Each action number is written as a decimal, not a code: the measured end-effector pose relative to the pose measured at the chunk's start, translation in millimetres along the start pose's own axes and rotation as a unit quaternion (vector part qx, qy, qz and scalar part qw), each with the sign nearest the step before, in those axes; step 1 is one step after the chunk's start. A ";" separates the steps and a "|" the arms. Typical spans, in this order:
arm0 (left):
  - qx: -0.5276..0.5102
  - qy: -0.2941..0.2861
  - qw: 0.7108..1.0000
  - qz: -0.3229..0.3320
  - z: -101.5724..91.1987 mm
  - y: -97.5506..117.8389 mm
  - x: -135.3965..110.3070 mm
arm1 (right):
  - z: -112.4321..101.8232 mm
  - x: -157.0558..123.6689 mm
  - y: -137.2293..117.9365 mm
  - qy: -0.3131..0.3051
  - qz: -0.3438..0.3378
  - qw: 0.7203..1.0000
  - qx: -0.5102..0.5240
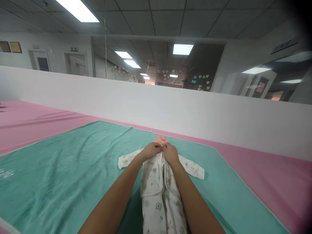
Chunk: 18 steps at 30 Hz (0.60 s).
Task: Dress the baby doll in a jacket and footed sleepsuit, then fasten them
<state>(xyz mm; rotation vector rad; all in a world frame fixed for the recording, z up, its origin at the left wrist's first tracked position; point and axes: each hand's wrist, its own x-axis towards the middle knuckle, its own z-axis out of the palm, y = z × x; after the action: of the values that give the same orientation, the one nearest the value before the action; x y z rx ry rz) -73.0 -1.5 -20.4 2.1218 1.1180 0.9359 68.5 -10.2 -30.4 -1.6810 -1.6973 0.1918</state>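
A baby doll lies on its back on a green towel, its head away from me. It wears white baby clothes printed with small animals. Both long sleeves are spread out to the sides, and the front flaps of the top meet down the middle. At the collar, under the doll's chin, my left hand pinches the neckline edge. Close beside it, my right hand has its fingers closed on the other side of the collar. My fingers hide the fastening at the neck, and the hands cover part of the doll's head.
Beneath the towel is a pink sheet, showing at the left, far and right sides. A low white partition runs along the far edge. Behind it are a large window or mirror and doors.
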 end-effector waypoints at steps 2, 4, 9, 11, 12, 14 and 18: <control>-0.022 -0.011 1.000 0.001 -2.0 1.6 0.0 | 0.3 2.0 6.4 0.015 -0.012 0.999 0.050; -0.026 -0.008 1.000 -0.004 -1.4 3.1 1.0 | 0.1 3.1 12.6 0.027 -0.018 0.994 0.100; -0.012 0.069 0.997 -0.042 5.7 8.2 4.5 | 1.7 -0.6 20.7 0.015 0.002 0.964 0.264; 0.010 0.089 0.994 -0.066 7.5 11.4 5.6 | 2.1 -1.4 21.0 -0.005 0.018 0.937 0.348; 0.022 0.092 0.993 -0.075 7.8 12.9 6.0 | 2.1 -1.3 21.0 -0.013 0.018 0.930 0.367; 0.042 0.086 0.992 -0.081 7.4 15.5 6.7 | 1.6 -0.1 21.2 -0.024 0.006 0.935 0.353; 0.034 0.059 0.995 -0.071 6.1 17.4 6.6 | 0.3 2.0 23.2 -0.041 -0.007 0.946 0.321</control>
<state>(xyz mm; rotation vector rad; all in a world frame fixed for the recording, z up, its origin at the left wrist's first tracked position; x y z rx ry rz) -57.5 -5.4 -9.2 2.0322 1.3589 0.9795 87.2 -5.1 -43.2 -1.1786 -1.4811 0.7319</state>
